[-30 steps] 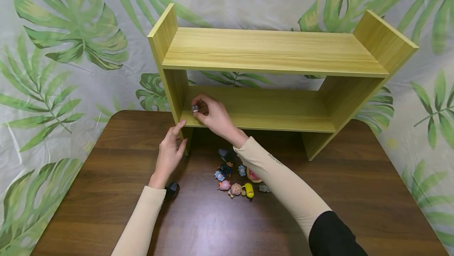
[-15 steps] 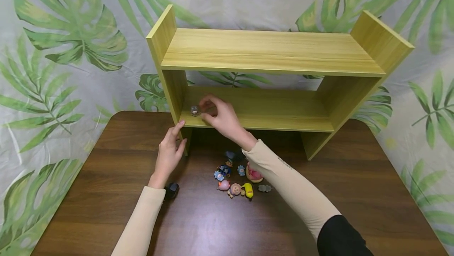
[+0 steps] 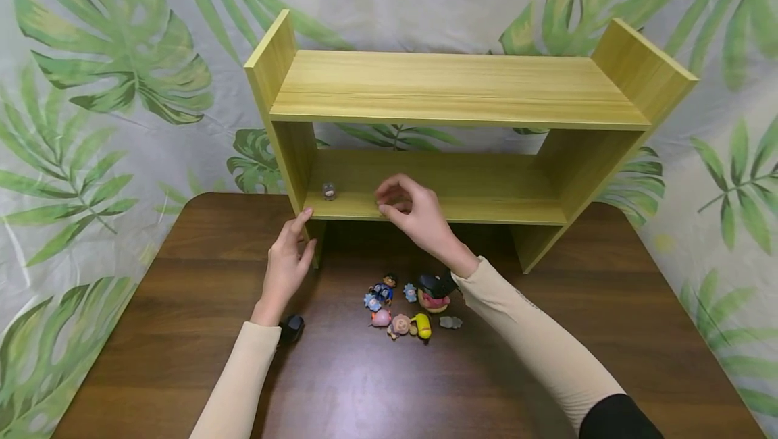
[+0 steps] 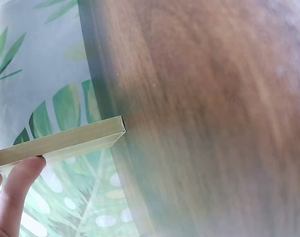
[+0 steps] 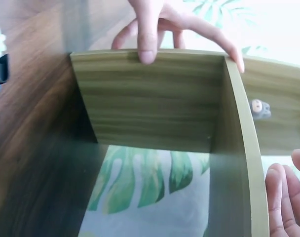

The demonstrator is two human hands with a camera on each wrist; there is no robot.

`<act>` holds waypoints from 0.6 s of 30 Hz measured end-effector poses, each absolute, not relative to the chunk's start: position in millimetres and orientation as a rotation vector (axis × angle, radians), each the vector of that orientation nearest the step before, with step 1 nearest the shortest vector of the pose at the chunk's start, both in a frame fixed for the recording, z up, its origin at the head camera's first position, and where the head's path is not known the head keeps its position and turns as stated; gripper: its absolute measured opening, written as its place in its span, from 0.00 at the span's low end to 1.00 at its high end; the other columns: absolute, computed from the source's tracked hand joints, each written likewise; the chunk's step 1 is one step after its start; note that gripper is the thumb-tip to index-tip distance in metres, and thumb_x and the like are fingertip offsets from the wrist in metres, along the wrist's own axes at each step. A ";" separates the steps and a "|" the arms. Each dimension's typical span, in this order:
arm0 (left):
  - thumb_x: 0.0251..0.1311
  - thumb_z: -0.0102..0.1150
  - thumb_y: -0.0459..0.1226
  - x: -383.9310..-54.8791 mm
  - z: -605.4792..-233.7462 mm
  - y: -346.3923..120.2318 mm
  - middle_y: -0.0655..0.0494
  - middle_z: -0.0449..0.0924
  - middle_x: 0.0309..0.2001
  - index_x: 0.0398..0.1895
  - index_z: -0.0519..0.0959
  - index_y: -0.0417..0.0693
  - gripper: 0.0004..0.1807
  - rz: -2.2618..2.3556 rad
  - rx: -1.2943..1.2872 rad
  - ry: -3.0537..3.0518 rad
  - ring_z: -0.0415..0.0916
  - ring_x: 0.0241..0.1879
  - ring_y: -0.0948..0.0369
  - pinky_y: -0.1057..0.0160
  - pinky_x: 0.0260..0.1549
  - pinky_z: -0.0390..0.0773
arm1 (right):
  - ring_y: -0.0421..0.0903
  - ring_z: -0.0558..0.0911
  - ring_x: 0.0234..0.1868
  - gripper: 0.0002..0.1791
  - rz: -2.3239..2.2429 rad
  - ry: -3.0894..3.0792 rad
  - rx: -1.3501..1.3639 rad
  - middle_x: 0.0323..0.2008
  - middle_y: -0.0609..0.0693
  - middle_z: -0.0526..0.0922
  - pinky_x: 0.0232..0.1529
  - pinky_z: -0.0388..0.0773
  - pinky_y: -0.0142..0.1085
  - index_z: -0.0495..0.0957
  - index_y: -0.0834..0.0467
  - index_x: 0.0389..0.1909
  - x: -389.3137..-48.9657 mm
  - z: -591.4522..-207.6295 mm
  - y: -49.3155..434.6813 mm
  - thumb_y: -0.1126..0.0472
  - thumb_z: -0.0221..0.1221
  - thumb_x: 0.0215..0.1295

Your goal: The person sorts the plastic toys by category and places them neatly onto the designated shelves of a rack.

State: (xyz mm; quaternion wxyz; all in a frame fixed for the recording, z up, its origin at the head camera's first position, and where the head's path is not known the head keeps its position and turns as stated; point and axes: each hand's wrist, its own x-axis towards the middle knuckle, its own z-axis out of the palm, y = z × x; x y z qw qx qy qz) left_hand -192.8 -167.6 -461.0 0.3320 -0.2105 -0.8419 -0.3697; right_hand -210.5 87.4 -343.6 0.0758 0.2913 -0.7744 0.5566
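Head view: the left hand [image 3: 283,267] grips the wooden shelf unit's [image 3: 456,84] left side panel [image 3: 296,148]. The right hand [image 3: 419,215], loosely curved around nothing, is right of the small grey figurine [image 3: 329,191] on the lower board [image 3: 486,186]. Other toy figures [image 3: 423,326] lie on the bench [image 3: 182,331].

Left wrist view: a finger [image 4: 22,185] touches the panel.

Right wrist view: the left thumb [image 5: 147,37] presses the panel's inner face; the figurine is apart from the right hand.

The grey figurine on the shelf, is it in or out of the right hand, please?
Out: the grey figurine rests on the shelf, a visible gap separating it from the right hand.
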 end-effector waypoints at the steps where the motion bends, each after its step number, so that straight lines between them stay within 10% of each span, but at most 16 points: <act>1: 0.53 0.61 0.19 -192.7 -461.4 -167.7 0.42 0.73 0.49 0.67 0.60 0.57 0.41 -0.966 -0.550 -2.203 0.78 0.33 0.47 0.57 0.19 0.76 | 0.48 0.81 0.42 0.10 1.673 -2.322 0.869 0.41 0.57 0.81 0.41 0.78 0.39 0.76 0.65 0.44 -208.5 -344.9 91.0 0.72 0.60 0.62; 18: 0.54 0.60 0.20 -192.1 -461.3 -167.1 0.39 0.73 0.48 0.68 0.60 0.58 0.41 -0.956 -0.550 -2.202 0.77 0.32 0.48 0.57 0.18 0.76 | 0.60 0.80 0.42 0.10 1.621 -2.405 0.827 0.41 0.64 0.80 0.44 0.77 0.42 0.74 0.72 0.43 -149.9 -336.3 131.0 0.78 0.56 0.60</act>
